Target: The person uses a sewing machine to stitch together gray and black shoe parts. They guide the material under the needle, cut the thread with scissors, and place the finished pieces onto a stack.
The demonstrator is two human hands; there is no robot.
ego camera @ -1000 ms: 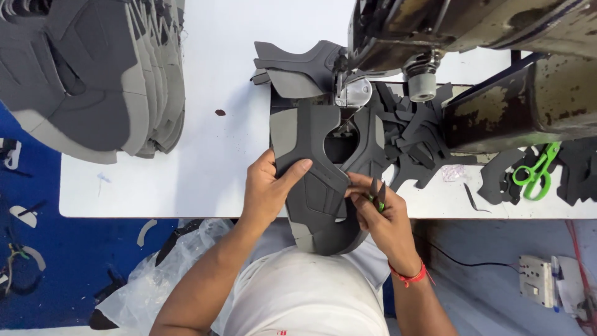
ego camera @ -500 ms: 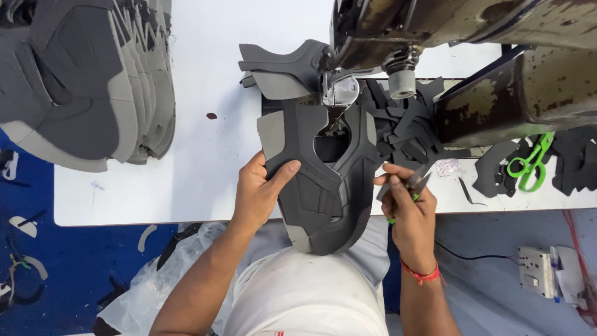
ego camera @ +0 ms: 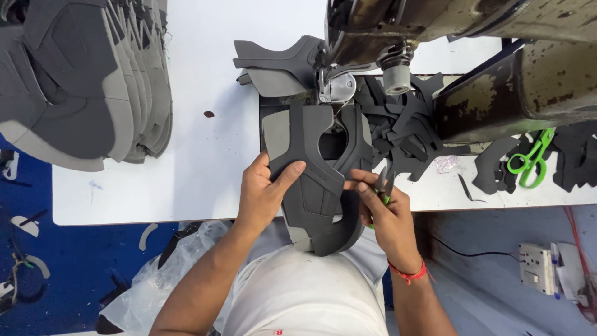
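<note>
Pressing flat on a grey shoe upper (ego camera: 314,180), the left hand (ego camera: 264,193) spreads its fingers over the piece, which lies on the white bench (ego camera: 186,137) under the needle of the sewing machine (ego camera: 435,37) and hangs over the front edge. The right hand (ego camera: 385,208) pinches small snips (ego camera: 382,183) at the upper's right edge. Green scissors (ego camera: 528,158) lie well apart to the right; a stack of uppers (ego camera: 81,81) sits far left.

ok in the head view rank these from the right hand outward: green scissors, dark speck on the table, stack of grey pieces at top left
From the right hand:
1. Green scissors, to its right by the machine.
2. Dark speck, on the white table, up-left.
3. Stack of grey pieces, far left corner.
</note>
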